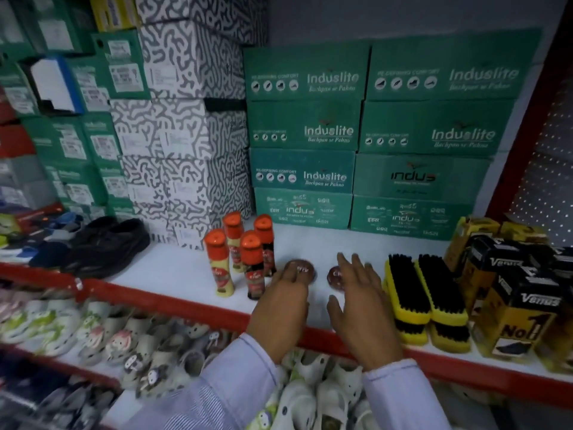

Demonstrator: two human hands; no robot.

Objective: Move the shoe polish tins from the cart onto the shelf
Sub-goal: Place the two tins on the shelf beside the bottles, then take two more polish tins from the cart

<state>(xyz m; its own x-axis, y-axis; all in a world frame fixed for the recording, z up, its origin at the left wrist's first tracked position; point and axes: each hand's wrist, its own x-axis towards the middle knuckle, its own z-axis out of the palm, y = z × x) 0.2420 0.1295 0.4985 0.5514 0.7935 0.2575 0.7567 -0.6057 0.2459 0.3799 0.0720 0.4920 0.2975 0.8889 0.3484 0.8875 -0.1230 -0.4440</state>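
Note:
Two round dark-red shoe polish tins lie flat on the white shelf [173,268] with the red front edge. My left hand [280,308] reaches over the shelf edge, and its fingertips rest on the near rim of the left tin [305,268]. My right hand [361,302] hovers with fingers spread just right of the right tin [335,276], partly covering it and holding nothing. The cart is out of view.
Several orange-capped polish bottles [245,252] stand just left of the tins. Two yellow shoe brushes [424,293] and yellow-black Venus boxes [514,293] lie to the right. Green shoe boxes [366,135] line the back. Black shoes [105,243] sit at the left, with sandals on the shelf below.

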